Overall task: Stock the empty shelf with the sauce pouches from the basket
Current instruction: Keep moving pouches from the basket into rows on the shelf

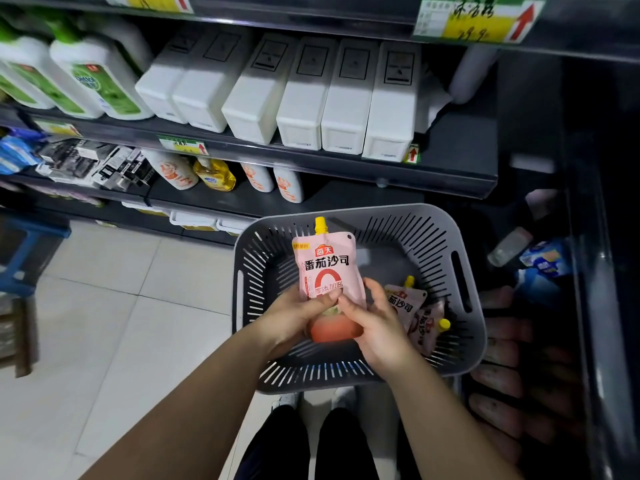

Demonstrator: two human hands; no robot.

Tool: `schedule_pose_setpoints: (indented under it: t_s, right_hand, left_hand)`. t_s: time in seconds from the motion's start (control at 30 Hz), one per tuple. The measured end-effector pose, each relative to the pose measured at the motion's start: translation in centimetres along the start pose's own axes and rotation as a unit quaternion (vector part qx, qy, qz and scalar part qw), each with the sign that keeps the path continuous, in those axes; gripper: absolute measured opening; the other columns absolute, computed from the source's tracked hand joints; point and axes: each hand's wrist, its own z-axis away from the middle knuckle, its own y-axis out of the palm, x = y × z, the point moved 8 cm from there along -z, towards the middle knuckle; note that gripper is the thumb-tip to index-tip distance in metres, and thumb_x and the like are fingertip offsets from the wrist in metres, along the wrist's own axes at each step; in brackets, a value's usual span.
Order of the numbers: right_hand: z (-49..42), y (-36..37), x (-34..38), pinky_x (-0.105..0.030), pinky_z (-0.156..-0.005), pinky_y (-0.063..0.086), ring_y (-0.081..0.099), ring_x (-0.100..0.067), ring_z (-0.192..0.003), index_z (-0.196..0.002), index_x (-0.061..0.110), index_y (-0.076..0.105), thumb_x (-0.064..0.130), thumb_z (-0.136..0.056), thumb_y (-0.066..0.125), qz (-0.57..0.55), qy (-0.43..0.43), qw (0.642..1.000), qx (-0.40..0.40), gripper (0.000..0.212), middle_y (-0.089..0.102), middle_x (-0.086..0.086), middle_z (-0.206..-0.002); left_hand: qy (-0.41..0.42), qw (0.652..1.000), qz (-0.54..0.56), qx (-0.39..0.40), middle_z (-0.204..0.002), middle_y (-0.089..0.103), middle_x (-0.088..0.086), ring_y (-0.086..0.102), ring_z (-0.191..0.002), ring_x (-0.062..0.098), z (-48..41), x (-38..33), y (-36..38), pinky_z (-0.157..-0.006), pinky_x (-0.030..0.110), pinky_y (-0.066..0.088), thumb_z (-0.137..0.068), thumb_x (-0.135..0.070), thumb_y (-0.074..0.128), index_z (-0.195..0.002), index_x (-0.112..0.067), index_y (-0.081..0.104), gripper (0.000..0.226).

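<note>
1. Both hands sit low over the basket [464, 344] — left hand [298, 317] and right hand [377, 327] closed together round the lower half of one sauce pouch [327, 271].
2. Held pouch stands upright, long axis pointing up and away, yellow cap [320, 224] on top, printed face toward the camera.
3. Empty stretch of shelf [460, 143] lies up and ahead, to the right of the white boxes [304, 98] — by my read the right hand is nearer to it.
4. Count: one pouch in the hands, at least two spare pouches [415, 313] lying flat in the basket's right corner, overlapping; any more underneath, cannot tell.
5. Six white boxes in the front row.
</note>
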Motion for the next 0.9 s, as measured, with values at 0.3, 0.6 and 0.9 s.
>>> schedule_pose_setpoints:
  t_s: [0.3,0.6,0.9]
  right_hand:
    - [-0.2,0.3,-0.7,-0.053,-0.099,0.049,0.066,-0.038,-0.109,-0.130,0.004,0.056,0.007,-0.073,0.067,-0.115,0.030,0.992,-0.035,0.058,0.068,-0.022,-0.122]
    - [-2.1,-1.6,1.7,-0.059,-0.092,0.053,0.071,-0.037,-0.104,-0.116,0.006,0.069,0.031,-0.075,0.078,-0.072,0.048,0.989,-0.120,0.049,0.073,-0.019,-0.113]
    - [-1.3,-2.0,-0.7,-0.058,-0.094,0.053,0.071,-0.039,-0.101,-0.114,0.000,0.069,0.020,-0.069,0.079,-0.093,0.077,0.974,-0.192,0.050,0.073,-0.022,-0.108]
  left_hand:
    - [-0.007,0.991,-0.131,0.004,-0.106,0.077,0.008,0.072,-0.102,0.023,0.1,0.3,-0.2,-0.090,0.029,0.056,-0.066,-0.026,0.084,-0.108,-0.014,0.071,0.045]
    - [-0.052,0.962,-0.265,0.038,-0.108,0.076,0.007,0.071,-0.102,0.022,1.8,1.2,-0.6,-0.093,0.029,0.054,-0.082,-0.013,0.078,-0.106,-0.014,0.072,0.025]
    - [-0.065,0.952,-0.289,0.077,-0.113,0.075,0.002,0.069,-0.108,0.017,2.8,1.2,-1.6,-0.102,0.034,0.050,-0.076,-0.025,0.081,-0.115,-0.017,0.069,0.041]
